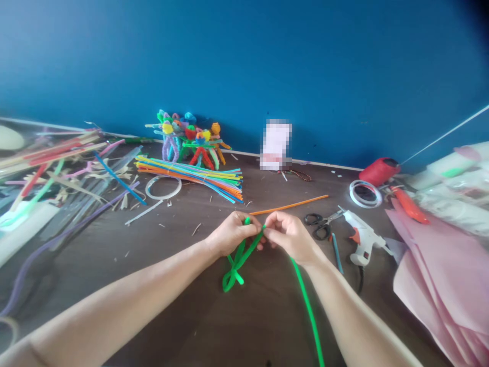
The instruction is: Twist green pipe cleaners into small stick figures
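My left hand (237, 230) is closed in a pinch on a bent green pipe cleaner (239, 257), whose lower end forms a small loop with a short crossing tip. Close beside it, my right hand (286, 233) pinches the upper part of the green pipe cleaner, fingertips almost touching the left ones. A long green strand (307, 300) runs down from under the right hand toward the front edge of the view. Just behind both hands lies a single orange pipe cleaner (292, 206). The fingers partly hide the green bends between them.
Behind lie a bundle of coloured pipe cleaners (191, 176) and several pipe-cleaner figures (191, 137). At right are scissors (323, 224), a glue gun (364, 239), tape rolls (365, 194), red thread (379, 172) and pink sheets (424, 275). Loose sticks and strips (72, 178) crowd the left.
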`<action>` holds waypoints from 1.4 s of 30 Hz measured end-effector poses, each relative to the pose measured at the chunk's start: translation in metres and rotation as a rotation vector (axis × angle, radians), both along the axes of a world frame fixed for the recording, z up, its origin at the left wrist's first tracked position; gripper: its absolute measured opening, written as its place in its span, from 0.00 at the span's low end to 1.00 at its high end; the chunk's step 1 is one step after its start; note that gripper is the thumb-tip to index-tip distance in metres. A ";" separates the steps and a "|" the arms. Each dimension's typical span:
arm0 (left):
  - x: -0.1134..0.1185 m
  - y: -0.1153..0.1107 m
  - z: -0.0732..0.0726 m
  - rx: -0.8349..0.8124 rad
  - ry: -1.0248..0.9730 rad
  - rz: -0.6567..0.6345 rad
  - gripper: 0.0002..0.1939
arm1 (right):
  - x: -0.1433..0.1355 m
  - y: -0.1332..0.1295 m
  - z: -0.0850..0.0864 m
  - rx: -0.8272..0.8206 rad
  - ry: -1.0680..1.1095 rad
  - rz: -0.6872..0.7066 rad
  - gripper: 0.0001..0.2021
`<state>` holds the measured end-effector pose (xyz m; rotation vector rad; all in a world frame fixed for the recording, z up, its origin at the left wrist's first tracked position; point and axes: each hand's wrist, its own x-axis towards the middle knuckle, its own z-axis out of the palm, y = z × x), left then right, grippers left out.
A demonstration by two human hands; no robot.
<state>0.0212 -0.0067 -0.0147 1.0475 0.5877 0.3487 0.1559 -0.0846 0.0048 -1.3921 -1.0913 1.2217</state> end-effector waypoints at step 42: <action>-0.013 0.015 0.003 -0.241 -0.113 -0.351 0.05 | -0.004 -0.004 0.004 0.149 0.152 0.242 0.07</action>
